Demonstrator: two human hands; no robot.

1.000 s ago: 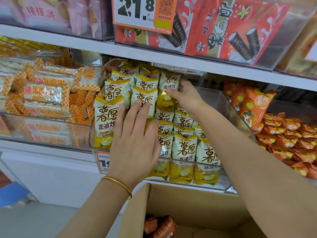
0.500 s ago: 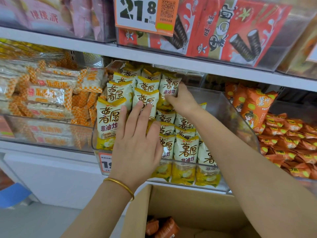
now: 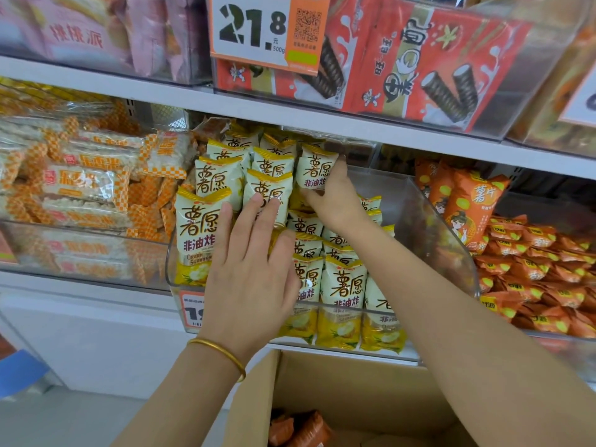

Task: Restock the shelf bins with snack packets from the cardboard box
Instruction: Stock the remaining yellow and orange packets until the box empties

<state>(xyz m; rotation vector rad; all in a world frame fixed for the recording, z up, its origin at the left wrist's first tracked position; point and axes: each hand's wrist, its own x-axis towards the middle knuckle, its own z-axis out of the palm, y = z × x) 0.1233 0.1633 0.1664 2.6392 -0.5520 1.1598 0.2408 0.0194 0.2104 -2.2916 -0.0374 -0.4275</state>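
My left hand point(image 3: 251, 279) presses flat on yellow packets point(image 3: 343, 285) in the clear bin point(image 3: 432, 227). My right hand point(image 3: 333, 196) pinches one packet point(image 3: 317, 171) at the bin's back; the cardboard box point(image 3: 354, 382) sits below.

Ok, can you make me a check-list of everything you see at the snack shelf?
Surface: white shelf, bins standing on it.
Job's things: clear bin holds rows of yellow packets; cardboard box below, open, with a few orange packets inside.
Clutter: nothing seen.
Hands: left hand lies flat on the front yellow packets; right hand grips the back packet.
Cables: nothing seen.
Surroundings: checked packets left, orange bags right, price tag above.
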